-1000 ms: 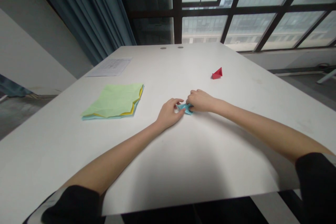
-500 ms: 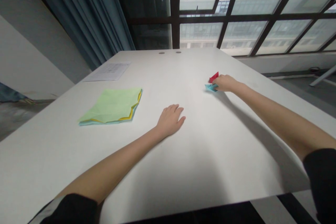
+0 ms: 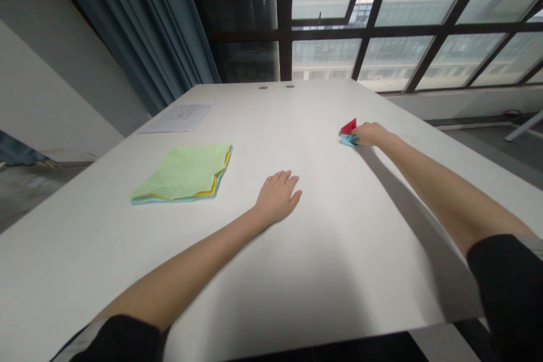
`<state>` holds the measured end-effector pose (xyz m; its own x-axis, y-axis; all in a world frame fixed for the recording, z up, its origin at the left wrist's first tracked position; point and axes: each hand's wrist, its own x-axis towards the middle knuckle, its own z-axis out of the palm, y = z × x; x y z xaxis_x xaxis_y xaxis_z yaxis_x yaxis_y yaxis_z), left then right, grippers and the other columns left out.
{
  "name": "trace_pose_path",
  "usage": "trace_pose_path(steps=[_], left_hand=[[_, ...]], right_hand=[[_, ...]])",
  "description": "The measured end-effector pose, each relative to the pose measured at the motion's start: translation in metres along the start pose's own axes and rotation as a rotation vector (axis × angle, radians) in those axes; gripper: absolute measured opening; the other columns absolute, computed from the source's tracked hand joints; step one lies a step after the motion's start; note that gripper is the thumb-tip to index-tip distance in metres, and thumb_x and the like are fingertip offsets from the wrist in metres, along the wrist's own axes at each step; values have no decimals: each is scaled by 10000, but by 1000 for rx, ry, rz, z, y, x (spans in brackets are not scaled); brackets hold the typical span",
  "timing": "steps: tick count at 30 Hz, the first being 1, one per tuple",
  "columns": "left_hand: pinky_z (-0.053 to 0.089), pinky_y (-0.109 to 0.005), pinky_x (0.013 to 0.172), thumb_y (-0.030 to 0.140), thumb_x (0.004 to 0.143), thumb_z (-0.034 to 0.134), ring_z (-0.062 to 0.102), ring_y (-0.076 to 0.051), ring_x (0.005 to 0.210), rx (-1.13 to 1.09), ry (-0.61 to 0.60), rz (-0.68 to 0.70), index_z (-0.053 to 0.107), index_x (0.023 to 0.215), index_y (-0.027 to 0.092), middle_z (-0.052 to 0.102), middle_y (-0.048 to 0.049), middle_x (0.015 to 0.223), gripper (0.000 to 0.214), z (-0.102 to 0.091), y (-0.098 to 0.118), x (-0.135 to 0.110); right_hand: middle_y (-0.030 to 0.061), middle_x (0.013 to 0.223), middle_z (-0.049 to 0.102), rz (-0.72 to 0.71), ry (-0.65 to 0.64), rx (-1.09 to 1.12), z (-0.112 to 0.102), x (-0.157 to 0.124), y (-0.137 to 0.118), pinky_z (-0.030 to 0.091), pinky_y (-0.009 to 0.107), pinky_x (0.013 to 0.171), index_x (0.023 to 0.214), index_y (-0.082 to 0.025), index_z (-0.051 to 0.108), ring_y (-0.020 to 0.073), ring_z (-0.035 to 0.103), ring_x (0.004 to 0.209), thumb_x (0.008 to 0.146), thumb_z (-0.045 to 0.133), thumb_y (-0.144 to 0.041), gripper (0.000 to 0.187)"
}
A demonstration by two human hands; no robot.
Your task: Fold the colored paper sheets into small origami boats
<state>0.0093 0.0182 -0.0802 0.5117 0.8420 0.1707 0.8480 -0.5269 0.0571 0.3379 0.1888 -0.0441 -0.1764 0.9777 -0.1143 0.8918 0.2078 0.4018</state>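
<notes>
Light-blue folded paper (image 3: 347, 140) right of centre, upper half of frame, long axis roughly sideways, right end pinched by my right hand (image 3: 370, 133), the nearer one; red folded paper (image 3: 348, 126) just above. My left hand (image 3: 278, 198), mid-frame, lies palm-down, holding nothing.

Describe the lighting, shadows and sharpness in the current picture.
Head view: pale light comes through the window; a soft shadow lies below the right arm on the white table; print on the sheet is unreadable; folds of the blue paper at the right hand look soft.
</notes>
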Motion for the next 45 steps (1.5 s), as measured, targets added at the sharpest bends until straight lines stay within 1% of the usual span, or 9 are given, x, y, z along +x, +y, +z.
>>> trace_pose_path(steps=[5, 8, 12, 14, 16, 20, 25, 33, 45], left_hand=[[344, -417, 1006, 371, 901, 371, 427, -264, 1222, -2, -5, -1, 476, 1246, 160, 475, -133, 1334, 418, -1, 1, 1], [345, -412, 1008, 371, 900, 375, 432, -259, 1219, 4, 3, 1, 479, 1243, 167, 481, -126, 1329, 413, -1, 0, 1], [345, -411, 1008, 375, 902, 373, 434, -252, 1219, 5, 3, 2, 478, 1241, 178, 482, -121, 1328, 406, -1, -2, 1], [345, -414, 1009, 376, 902, 372, 429, -255, 1225, 7, 2, 1, 475, 1244, 179, 481, -121, 1330, 408, -1, -2, 2], [347, -415, 1007, 371, 902, 373, 428, -260, 1226, 10, 0, 2, 474, 1247, 172, 478, -126, 1333, 410, -1, -3, 4], [347, -420, 1010, 366, 903, 373, 425, -264, 1230, 12, -2, 1, 472, 1250, 165, 470, -131, 1341, 414, -2, -3, 8], [312, -454, 1036, 410, 916, 332, 364, -271, 1290, -13, -29, -24, 421, 1303, 168, 410, -143, 1397, 465, 1, -5, 8], [186, -543, 1073, 611, 886, 160, 128, -293, 1391, -44, -190, -20, 184, 1443, 209, 140, -117, 1520, 687, 1, -6, 3], [168, -534, 1078, 591, 896, 158, 107, -297, 1393, -36, -221, -26, 159, 1449, 186, 129, -137, 1518, 686, -3, -3, 1]], right_hand=[[99, 1037, 653, 19, -13, 98, 3, 2, 7, 419, 325, 694, 1035, -219, 647, 261, 581, 928, 762, 504, -350, 335], [86, 1059, 652, -13, 44, 157, 0, 1, 11, 430, 327, 718, 1034, -221, 652, 256, 582, 933, 780, 499, -360, 327], [132, 1067, 642, -81, 274, 226, -16, -11, 2, 438, 368, 797, 1082, -162, 629, 270, 580, 955, 826, 464, -378, 374], [146, 1107, 628, -142, 401, 308, -23, -24, -15, 427, 395, 857, 1147, -138, 587, 271, 571, 999, 861, 422, -397, 419], [157, 1183, 595, -228, 466, 398, -26, -41, -40, 415, 417, 905, 1227, -119, 523, 275, 552, 1064, 882, 397, -403, 465], [175, 1355, 462, -472, 373, 509, -19, -81, -95, 351, 449, 1007, 1353, -104, 385, 279, 443, 1232, 904, 348, -458, 573], [131, 1490, 232, -536, 183, 545, -7, -116, -131, 195, 534, 1084, 1449, -157, 199, 293, 210, 1367, 880, 266, -611, 732], [130, 1494, 187, -546, 186, 554, -2, -124, -135, 154, 548, 1091, 1459, -198, 169, 298, 177, 1373, 845, 282, -668, 781], [127, 1491, 210, -530, 187, 575, -4, -126, -136, 156, 542, 1090, 1449, -193, 210, 288, 195, 1371, 847, 291, -664, 769]])
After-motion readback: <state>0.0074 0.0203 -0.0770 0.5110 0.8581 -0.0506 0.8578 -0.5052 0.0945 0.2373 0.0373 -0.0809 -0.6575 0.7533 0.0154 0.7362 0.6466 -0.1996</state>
